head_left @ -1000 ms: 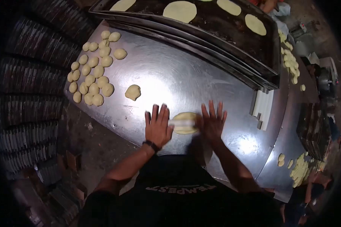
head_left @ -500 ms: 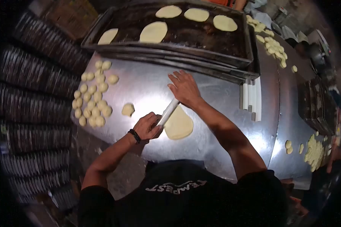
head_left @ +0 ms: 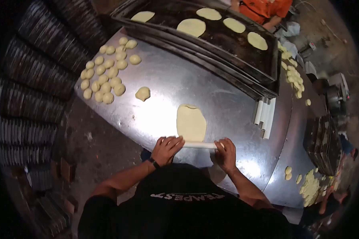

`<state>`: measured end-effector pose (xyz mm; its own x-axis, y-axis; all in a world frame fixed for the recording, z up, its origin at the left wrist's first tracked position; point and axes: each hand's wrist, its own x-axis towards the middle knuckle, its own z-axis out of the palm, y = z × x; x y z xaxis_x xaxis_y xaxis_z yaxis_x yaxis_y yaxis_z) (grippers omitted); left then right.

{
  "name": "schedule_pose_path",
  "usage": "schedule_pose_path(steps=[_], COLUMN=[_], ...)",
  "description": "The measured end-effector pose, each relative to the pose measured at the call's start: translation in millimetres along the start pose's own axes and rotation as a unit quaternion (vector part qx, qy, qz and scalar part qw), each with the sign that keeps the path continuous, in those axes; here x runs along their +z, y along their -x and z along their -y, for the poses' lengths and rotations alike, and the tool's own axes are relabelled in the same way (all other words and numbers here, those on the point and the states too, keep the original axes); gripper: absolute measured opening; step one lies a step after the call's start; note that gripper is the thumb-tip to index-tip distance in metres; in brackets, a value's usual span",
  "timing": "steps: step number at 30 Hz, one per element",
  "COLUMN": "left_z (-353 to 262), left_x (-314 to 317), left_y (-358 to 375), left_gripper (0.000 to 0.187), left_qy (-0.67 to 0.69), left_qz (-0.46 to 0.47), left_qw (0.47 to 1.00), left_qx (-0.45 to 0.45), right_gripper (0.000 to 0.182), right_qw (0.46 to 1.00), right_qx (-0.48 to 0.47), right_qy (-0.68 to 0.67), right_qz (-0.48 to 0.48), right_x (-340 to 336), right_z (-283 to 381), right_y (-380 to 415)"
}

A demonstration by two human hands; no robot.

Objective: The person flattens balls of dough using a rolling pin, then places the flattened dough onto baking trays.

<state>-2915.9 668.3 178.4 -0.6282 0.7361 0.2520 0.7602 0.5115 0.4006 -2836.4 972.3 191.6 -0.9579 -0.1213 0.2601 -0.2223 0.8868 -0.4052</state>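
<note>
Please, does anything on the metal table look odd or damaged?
Two small things. One dough lump sits apart from the cluster of dough balls and looks uneven, unlike their rounder shapes. The flattened dough seems slightly creased along its far edge.

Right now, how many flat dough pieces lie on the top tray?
5: one piece left, one near middle, one far middle, one right of that, one rightmost; more may lie outside view.

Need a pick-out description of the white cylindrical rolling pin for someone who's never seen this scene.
Find the shiny metal table, then the flat pale-yellow dough sheet on it. At the sheet's near edge, the white cylindrical rolling pin runs from left hand to right hand. Unlike the long white bars beside the dark metal trays, it is gripped at both ends.
</note>
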Motion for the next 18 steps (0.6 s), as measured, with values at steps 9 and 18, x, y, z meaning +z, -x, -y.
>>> schedule_pose_path(steps=[9,18], left_z=[9.7,151.9], left_x=[-8.6,-41.0], left_y=[-36.8,-169.0], left_gripper=[0.061,0.052], left_qy=[0.013,-0.154], left_qz=[0.035,-0.081], left_qw=[0.978,0.975], left_qx=[-0.203,-0.137], right_gripper=[0.045,0.051], right_qw=[0.989,0.993], right_qx=[0.078,0.092], right_qy=[0.123,0.054], right_qz=[-0.009,-0.053], right_x=[26.4,69.0], right_z=[17.6,-22.9], right_y=[-73.1,-290.7])
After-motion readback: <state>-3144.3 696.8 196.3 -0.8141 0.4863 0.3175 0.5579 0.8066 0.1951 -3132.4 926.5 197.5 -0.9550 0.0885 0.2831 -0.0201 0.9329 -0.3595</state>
